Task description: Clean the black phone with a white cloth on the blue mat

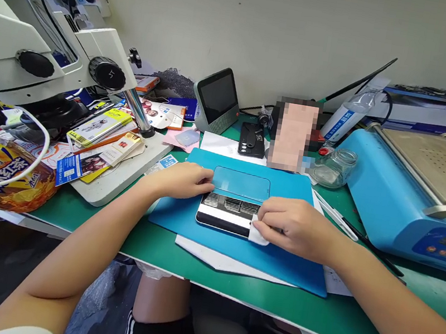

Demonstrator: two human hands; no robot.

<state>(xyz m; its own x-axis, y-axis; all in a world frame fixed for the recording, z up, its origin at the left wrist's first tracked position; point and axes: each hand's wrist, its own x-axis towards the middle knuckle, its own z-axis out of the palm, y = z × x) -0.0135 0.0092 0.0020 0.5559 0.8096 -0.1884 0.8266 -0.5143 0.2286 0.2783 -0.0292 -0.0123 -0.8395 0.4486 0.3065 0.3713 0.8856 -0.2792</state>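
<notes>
A phone-like device (pixel 224 219) with a shiny, reflective face and pale rim lies on a blue mat (pixel 180 222). Against its far side is a clear panel (pixel 241 183) with a thin dark outline. My left hand (pixel 182 179) has its thumb and fingers closed at the panel's left edge, by the device's upper left corner. In my right hand (pixel 286 222), the curled fingers pinch a small white cloth (pixel 258 233) against the device's right end. Part of that end is hidden by the hand and cloth.
A microscope (pixel 107 67) stands at left above boxes and cards. Behind the mat are a black phone (pixel 252 139), a smart display (pixel 218 100) and a glass jar (pixel 335 168). A blue heating-plate machine (pixel 395 200) occupies the right; a drink bottle (pixel 6 172) sits far left.
</notes>
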